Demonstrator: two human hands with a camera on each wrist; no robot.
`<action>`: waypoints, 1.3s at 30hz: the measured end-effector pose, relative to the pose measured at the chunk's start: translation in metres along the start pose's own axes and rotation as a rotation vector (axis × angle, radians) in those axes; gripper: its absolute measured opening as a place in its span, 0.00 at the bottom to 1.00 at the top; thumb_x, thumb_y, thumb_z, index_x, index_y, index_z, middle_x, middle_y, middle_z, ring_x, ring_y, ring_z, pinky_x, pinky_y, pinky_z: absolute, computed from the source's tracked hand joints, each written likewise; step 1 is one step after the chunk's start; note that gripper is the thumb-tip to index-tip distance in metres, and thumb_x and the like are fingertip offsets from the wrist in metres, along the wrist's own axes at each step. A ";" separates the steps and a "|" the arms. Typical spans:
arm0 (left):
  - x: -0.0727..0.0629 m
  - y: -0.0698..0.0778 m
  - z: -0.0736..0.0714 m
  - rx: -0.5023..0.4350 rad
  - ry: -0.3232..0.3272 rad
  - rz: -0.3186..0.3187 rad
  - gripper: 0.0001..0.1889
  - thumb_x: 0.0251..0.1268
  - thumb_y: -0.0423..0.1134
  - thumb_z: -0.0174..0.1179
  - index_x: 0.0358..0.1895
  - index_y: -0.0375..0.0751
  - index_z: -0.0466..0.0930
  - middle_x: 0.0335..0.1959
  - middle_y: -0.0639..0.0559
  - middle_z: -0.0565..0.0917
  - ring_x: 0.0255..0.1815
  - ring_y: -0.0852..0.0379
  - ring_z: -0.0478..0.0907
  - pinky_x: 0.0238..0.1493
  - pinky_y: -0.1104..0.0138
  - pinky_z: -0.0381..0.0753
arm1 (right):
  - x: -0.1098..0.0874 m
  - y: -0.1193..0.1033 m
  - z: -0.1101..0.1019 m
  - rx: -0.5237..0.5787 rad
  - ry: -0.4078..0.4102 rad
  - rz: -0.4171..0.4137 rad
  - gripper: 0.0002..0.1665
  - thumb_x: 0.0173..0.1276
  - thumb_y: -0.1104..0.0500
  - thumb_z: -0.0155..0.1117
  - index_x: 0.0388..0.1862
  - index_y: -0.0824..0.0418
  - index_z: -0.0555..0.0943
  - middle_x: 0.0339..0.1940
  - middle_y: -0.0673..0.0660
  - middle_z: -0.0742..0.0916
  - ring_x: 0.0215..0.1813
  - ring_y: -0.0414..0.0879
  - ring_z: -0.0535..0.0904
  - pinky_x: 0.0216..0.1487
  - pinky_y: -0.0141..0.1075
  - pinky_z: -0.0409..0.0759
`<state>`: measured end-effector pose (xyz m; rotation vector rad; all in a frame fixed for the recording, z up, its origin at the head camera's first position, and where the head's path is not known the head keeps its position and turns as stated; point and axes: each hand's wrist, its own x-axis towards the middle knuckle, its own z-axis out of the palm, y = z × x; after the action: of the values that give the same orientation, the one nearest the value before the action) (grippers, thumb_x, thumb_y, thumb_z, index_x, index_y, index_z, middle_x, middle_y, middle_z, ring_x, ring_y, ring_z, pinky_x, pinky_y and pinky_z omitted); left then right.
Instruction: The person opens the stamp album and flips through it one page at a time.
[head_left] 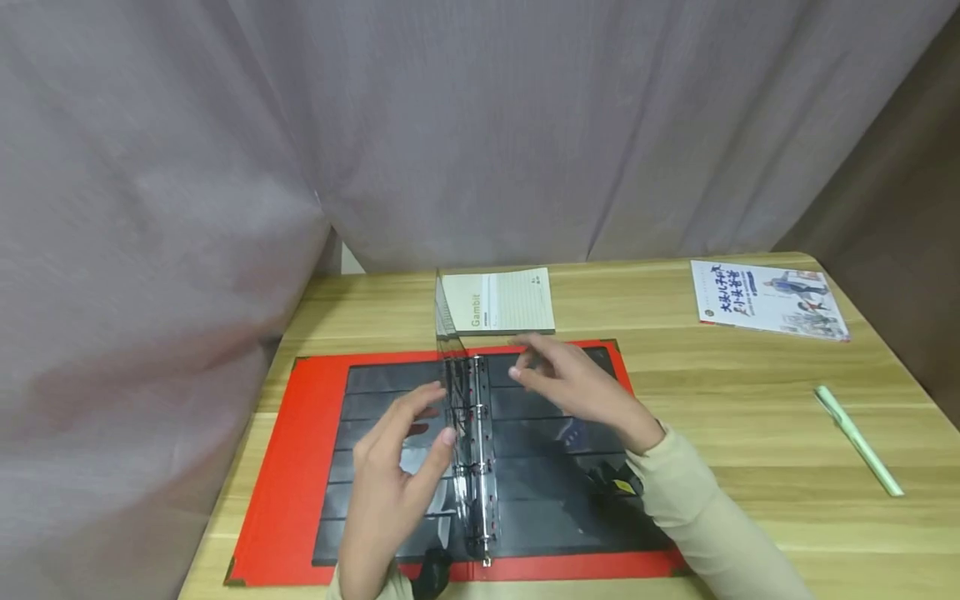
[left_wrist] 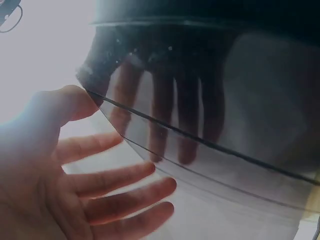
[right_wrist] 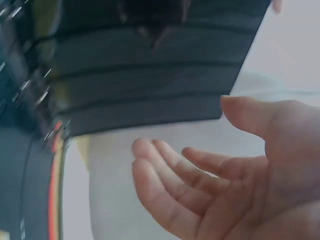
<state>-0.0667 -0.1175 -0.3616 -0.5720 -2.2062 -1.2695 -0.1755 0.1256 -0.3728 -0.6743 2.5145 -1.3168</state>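
Observation:
A red ring binder (head_left: 296, 475) lies spread on the table, with black pocket pages on both sides of its metal rings (head_left: 480, 458). One black pocket page (left_wrist: 260, 105) stands almost upright at the rings, seen nearly edge-on from above. My left hand (head_left: 397, 467) is just left of that page, fingers extended, its thumb and index fingertip close to the edge; whether they touch it I cannot tell. On the other side, my right hand (head_left: 570, 383) hovers over the right-hand page (head_left: 525, 475), fingers loosely bent and holding nothing.
Behind the binder lies a cream notebook (head_left: 517, 300). A picture booklet (head_left: 772, 300) is at the back right, and a pale green pen (head_left: 858, 442) rests on the table's right side. Grey curtain (head_left: 480, 125) hangs along the back and left.

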 end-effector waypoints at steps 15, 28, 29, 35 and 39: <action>-0.019 -0.004 -0.014 -0.043 0.089 0.032 0.15 0.67 0.22 0.55 0.52 0.34 0.86 0.51 0.42 0.87 0.43 0.50 0.86 0.46 0.69 0.83 | -0.003 0.078 -0.011 -0.132 -0.015 0.083 0.34 0.74 0.58 0.64 0.70 0.75 0.68 0.67 0.72 0.77 0.68 0.66 0.72 0.67 0.60 0.69; -0.039 -0.003 -0.026 -0.129 0.111 -0.016 0.17 0.78 0.33 0.47 0.59 0.33 0.82 0.58 0.41 0.84 0.53 0.53 0.83 0.48 0.67 0.83 | 0.000 0.110 -0.012 -0.220 -0.047 0.168 0.37 0.71 0.55 0.68 0.70 0.75 0.68 0.68 0.73 0.75 0.70 0.70 0.68 0.66 0.63 0.67; -0.040 -0.004 -0.027 -0.126 0.118 -0.024 0.17 0.78 0.34 0.47 0.59 0.33 0.82 0.58 0.41 0.84 0.53 0.54 0.83 0.48 0.67 0.83 | 0.000 0.111 -0.013 -0.216 -0.043 0.177 0.37 0.71 0.56 0.68 0.70 0.75 0.68 0.68 0.73 0.75 0.70 0.70 0.67 0.67 0.63 0.67; -0.047 -0.006 -0.033 -0.109 0.163 -0.059 0.19 0.76 0.34 0.46 0.58 0.33 0.83 0.57 0.44 0.84 0.49 0.57 0.84 0.45 0.71 0.81 | 0.001 0.115 -0.016 -0.219 -0.036 0.193 0.39 0.67 0.58 0.72 0.69 0.76 0.68 0.68 0.75 0.74 0.69 0.70 0.67 0.67 0.62 0.67; -0.052 -0.008 -0.037 -0.125 0.186 -0.087 0.19 0.76 0.35 0.45 0.58 0.31 0.82 0.58 0.43 0.84 0.53 0.57 0.83 0.51 0.73 0.78 | 0.001 0.118 -0.017 -0.229 -0.034 0.202 0.40 0.63 0.61 0.73 0.69 0.77 0.68 0.68 0.76 0.74 0.69 0.70 0.68 0.67 0.63 0.66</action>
<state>-0.0227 -0.1590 -0.3839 -0.3908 -2.0285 -1.4521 -0.2179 0.1955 -0.4593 -0.4646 2.6479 -0.9527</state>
